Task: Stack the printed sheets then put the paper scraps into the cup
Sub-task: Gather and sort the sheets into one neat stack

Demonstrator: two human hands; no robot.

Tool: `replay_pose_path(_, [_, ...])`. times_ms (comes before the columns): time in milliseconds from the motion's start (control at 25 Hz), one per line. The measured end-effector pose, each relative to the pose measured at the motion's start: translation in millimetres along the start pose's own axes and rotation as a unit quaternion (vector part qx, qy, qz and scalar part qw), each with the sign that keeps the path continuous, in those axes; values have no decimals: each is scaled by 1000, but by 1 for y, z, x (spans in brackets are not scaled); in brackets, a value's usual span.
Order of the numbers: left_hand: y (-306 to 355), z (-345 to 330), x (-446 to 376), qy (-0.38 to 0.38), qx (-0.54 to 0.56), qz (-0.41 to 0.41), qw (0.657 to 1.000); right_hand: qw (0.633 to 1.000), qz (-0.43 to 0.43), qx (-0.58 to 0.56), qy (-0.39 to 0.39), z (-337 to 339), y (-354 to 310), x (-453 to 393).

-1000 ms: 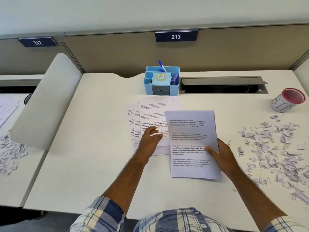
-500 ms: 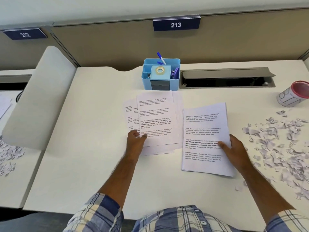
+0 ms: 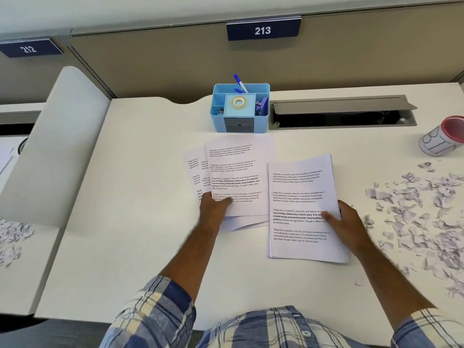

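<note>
A fanned pile of printed sheets [image 3: 238,177] lies on the white desk [image 3: 140,187], just in front of the blue organiser. My left hand [image 3: 213,212] pinches the lower left corner of its top sheet, thumb on the paper. To the right lies a squared stack of printed sheets [image 3: 298,197]. My right hand [image 3: 349,224] grips its right edge, thumb on top. Several torn paper scraps [image 3: 421,209] cover the desk at the right. The white cup [image 3: 434,145] with a red rim stands tilted at the far right, beyond the scraps.
A blue desk organiser [image 3: 239,121] with pens and tape stands at the back centre. Beside it is an open cable slot [image 3: 341,116]. A grey divider panel [image 3: 55,146] borders the desk on the left, with more scraps [image 3: 12,237] on the neighbouring desk.
My right hand has carried the stack to the right, off the fanned pile, and it now lies flat beside it. My left hand slid to the pile's lower left corner.
</note>
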State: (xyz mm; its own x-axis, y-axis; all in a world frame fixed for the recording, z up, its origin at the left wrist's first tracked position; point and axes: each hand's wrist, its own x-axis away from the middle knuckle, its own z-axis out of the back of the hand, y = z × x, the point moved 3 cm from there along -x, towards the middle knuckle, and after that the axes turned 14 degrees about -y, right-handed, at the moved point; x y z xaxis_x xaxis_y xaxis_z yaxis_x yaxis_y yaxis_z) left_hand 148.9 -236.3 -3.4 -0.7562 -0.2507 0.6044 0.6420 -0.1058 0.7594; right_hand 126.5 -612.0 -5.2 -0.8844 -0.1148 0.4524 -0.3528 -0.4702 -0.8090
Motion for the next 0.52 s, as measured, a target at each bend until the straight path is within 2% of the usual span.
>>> replay_pose_path(120, [7,-11,0,-12,32,6,999,1000,0,1,-4,0,2,-1])
replay_pose_path(320, [13,-19,-1,-61,174,70,980,1000,-5,0,-6,1,5,-2])
replay_pose_path(440, [12,-14,-6,-103,187,75,974,1000,-9,-3,-7,0,5,-3])
replay_pose_path(520, [12,-12,-7,-100,180,46,978,1000,-13,-1,-7,0,5,-3])
